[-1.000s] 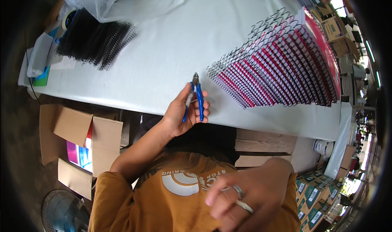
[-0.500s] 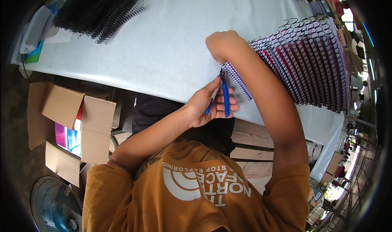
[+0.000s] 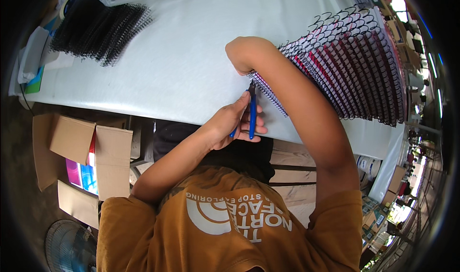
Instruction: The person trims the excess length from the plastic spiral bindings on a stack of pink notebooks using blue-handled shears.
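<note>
My left hand [image 3: 229, 123] holds a pair of pliers [image 3: 252, 115] with blue handles and dark jaws pointing up and away from me. The fingers wrap loosely round the handles, which are slightly apart. The jaws reach the near left end of a row of spiral-bound notebooks [image 3: 354, 75], just below my right hand [image 3: 242, 55]. That hand is bent sharply at the wrist, closed over this end. Its fingertips are hidden, as is what they grip. My right forearm crosses over part of the fanned notebooks, whose black coils face up.
Loose black plastic coils [image 3: 98, 30] lie bunched at the far left of the white-covered table [image 3: 177, 66]. An open cardboard box [image 3: 112, 162] with colourful printed items stands below on the left, near a fan [image 3: 72, 245]. Cartons [image 3: 393, 193] stack up along the right.
The view has shifted slightly, so the table things and both hands appear farther left. Both hands stay at the same notebook end. The plier handles look a little closer together.
</note>
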A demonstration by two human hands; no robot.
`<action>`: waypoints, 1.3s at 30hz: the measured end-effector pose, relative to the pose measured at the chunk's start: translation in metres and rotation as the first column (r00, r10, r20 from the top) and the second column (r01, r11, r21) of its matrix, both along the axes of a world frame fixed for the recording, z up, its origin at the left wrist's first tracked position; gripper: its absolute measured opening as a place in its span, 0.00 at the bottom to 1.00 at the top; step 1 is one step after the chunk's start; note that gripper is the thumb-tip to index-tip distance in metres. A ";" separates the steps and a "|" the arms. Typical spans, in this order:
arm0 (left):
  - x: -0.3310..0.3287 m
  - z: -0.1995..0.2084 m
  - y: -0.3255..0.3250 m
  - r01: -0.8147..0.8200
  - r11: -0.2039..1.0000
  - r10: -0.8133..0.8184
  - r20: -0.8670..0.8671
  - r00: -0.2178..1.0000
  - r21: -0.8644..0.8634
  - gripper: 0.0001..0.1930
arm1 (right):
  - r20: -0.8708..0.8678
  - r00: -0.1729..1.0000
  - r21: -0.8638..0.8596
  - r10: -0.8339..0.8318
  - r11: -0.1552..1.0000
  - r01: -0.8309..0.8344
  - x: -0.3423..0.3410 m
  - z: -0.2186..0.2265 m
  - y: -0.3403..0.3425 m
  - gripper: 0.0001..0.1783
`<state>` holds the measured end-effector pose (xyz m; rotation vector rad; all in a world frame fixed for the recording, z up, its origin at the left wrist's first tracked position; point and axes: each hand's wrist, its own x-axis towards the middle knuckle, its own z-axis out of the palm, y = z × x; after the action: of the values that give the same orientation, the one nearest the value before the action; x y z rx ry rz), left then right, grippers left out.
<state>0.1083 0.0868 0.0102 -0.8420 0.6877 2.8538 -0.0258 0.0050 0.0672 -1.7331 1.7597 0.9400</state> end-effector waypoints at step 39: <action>0.005 -0.004 -0.011 0.033 0.999 -0.034 -0.077 0.996 -0.011 0.29 | -0.007 1.000 0.140 -0.031 0.990 0.031 0.001 -0.002 -0.011 0.10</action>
<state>0.1129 0.0758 0.0059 -0.7180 0.7183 2.8681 -0.0250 -0.0062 0.0652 -1.6122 1.6765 1.0288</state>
